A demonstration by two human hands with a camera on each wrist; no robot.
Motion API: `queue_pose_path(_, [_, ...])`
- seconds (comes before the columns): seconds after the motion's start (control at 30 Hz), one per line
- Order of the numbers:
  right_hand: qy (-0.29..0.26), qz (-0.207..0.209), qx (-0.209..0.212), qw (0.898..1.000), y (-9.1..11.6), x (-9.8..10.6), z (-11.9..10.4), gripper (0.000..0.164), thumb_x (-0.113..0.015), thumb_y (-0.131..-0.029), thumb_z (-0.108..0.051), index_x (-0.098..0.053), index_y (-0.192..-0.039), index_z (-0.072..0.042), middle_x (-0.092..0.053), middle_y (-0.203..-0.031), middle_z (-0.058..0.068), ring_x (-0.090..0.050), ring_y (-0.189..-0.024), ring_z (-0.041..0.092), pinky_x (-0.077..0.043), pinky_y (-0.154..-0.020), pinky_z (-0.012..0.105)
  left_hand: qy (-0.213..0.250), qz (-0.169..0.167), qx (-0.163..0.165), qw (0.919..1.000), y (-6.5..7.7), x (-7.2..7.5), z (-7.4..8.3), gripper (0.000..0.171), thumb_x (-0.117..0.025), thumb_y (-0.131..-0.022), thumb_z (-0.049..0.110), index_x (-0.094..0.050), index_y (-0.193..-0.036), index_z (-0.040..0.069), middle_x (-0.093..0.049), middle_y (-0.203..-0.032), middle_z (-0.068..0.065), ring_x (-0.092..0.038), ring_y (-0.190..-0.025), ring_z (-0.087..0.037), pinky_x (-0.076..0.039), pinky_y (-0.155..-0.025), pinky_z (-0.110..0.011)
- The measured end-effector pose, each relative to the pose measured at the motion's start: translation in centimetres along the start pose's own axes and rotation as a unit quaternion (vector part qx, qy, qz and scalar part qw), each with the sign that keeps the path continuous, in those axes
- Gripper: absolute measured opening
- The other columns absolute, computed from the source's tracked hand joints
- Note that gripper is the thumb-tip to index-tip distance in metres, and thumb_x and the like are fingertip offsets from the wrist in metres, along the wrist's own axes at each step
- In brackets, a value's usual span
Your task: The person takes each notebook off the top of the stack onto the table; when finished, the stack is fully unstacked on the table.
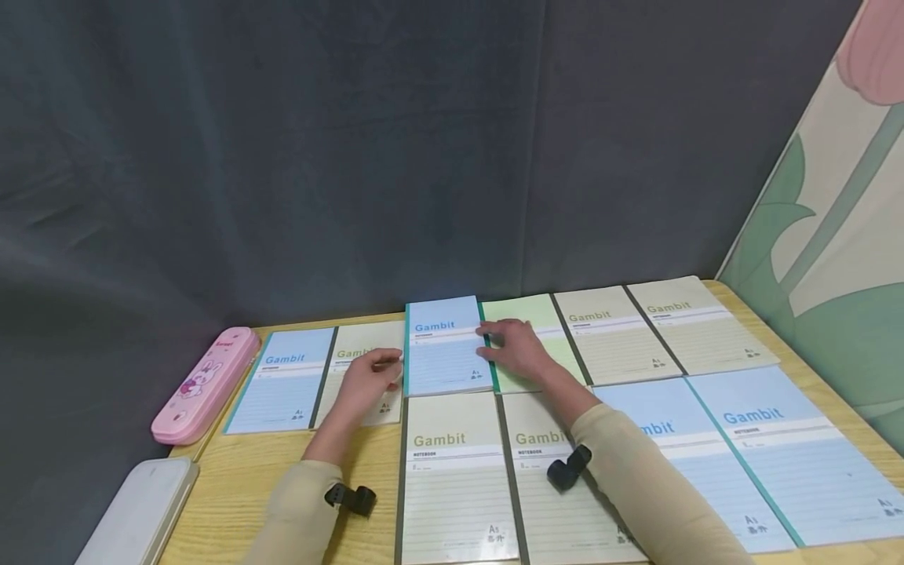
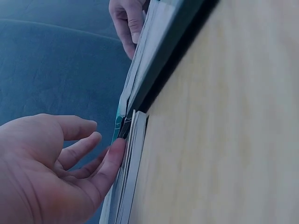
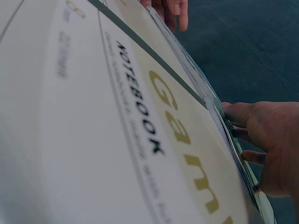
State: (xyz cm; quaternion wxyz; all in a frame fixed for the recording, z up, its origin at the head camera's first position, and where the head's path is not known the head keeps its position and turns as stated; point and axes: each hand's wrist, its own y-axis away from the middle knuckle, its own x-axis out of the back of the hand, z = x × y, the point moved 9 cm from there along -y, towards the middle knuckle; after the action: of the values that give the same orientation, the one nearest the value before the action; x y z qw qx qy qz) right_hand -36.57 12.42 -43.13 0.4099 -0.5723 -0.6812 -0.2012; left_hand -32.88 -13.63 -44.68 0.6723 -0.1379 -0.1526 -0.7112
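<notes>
My left hand (image 1: 369, 383) lies over a cream notebook (image 1: 346, 333), its loosely bent fingers at the left edge of a blue notebook (image 1: 445, 361) in the back row. In the left wrist view, a fingertip of this hand (image 2: 60, 172) touches the spine edges of the notebooks. My right hand (image 1: 519, 349) is above a pale green notebook (image 1: 519, 310), fingertips at the right edge of the blue one. The right wrist view has the fingers of that hand (image 3: 271, 144) resting lightly along the notebook edges. Neither hand grips anything.
Two cream notebooks (image 1: 600, 345) continue the back row to the right. In front are more cream ones (image 1: 455, 502) and blue ones (image 1: 791, 471). Another blue notebook (image 1: 278, 392), a pink pencil case (image 1: 205, 388) and a white case (image 1: 137, 514) are at the left of the wooden table (image 1: 226, 502).
</notes>
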Motion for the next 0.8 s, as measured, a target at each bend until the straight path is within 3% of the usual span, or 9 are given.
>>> queue_pose_path(0.37, [-0.003,0.000,-0.005,1.000,-0.1,-0.3,0.3,0.041,-0.077,-0.091,-0.024,-0.071,-0.130,-0.010,-0.063,-0.136,0.012,-0.051,-0.133,0.037,-0.015,-0.115,0.068,0.012,-0.013,0.009,0.9998,-2.0,-0.8,0.1,0.041,-0.063,-0.100,0.011,-0.058,-0.141,0.006,-0.057,-0.139,-0.014,-0.062,-0.107,-0.026,-0.058,-0.078,-0.033])
queue_pose_path(0.57, [-0.007,0.001,-0.005,1.000,0.0,0.0,0.0,0.040,-0.077,-0.092,-0.022,-0.071,-0.129,-0.009,-0.063,-0.136,0.013,-0.050,-0.133,0.038,-0.012,-0.115,0.069,0.003,-0.034,0.015,0.9993,-2.4,-1.4,0.5,0.052,-0.070,-0.098,0.018,-0.054,-0.147,0.013,-0.054,-0.145,-0.009,-0.060,-0.111,-0.026,-0.056,-0.076,-0.034])
queue_pose_path(0.63, [-0.011,-0.001,-0.006,1.000,0.0,0.0,-0.1,0.040,-0.077,-0.092,-0.022,-0.070,-0.129,-0.009,-0.062,-0.137,0.013,-0.049,-0.135,0.039,-0.011,-0.115,0.069,-0.011,-0.041,0.021,0.9989,-2.6,-1.6,0.6,0.060,-0.075,-0.095,0.022,-0.052,-0.149,0.013,-0.052,-0.147,-0.009,-0.057,-0.116,-0.028,-0.056,-0.080,-0.038])
queue_pose_path(0.8, [-0.016,0.000,-0.010,1.000,-0.1,-0.1,0.1,0.040,-0.077,-0.091,-0.022,-0.070,-0.129,-0.008,-0.061,-0.139,0.013,-0.047,-0.136,0.039,-0.009,-0.116,0.068,-0.046,-0.046,0.018,0.9977,-3.1,-2.3,1.1,0.077,-0.084,-0.086,0.020,-0.046,-0.153,0.007,-0.046,-0.152,-0.017,-0.045,-0.137,-0.036,-0.047,-0.104,-0.048])
